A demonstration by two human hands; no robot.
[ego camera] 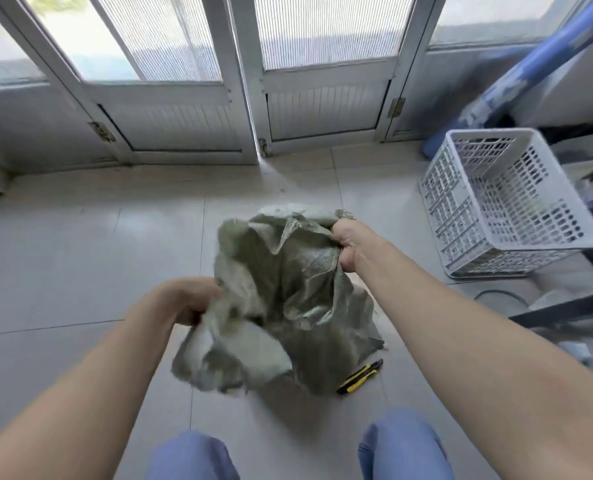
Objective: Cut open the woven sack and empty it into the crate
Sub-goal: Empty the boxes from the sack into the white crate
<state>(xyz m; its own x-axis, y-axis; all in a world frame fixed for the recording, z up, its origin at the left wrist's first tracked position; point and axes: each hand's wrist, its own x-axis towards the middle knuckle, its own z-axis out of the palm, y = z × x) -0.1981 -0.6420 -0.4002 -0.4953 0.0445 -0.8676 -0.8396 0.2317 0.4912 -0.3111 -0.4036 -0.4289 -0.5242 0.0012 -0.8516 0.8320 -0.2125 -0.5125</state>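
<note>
One sack [288,296], one crate [461,220], one knife [359,375]

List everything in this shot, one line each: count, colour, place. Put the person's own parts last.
woven sack: one, grey-green, crumpled, centre, held up by both hands with its lower end at the floor
utility knife: one, yellow and black, on the floor by the sack's lower right edge
crate: one, white perforated plastic, on the floor at right
doors: several panels, white frames with ribbed glass, along the far wall
floor: pale beige tiles, throughout
pole: one, blue, slanting at upper right
knees: two, blue trousers, bottom edge
left hand: one, grips the sack's left side
right hand: one, grips the sack's upper right edge
</note>
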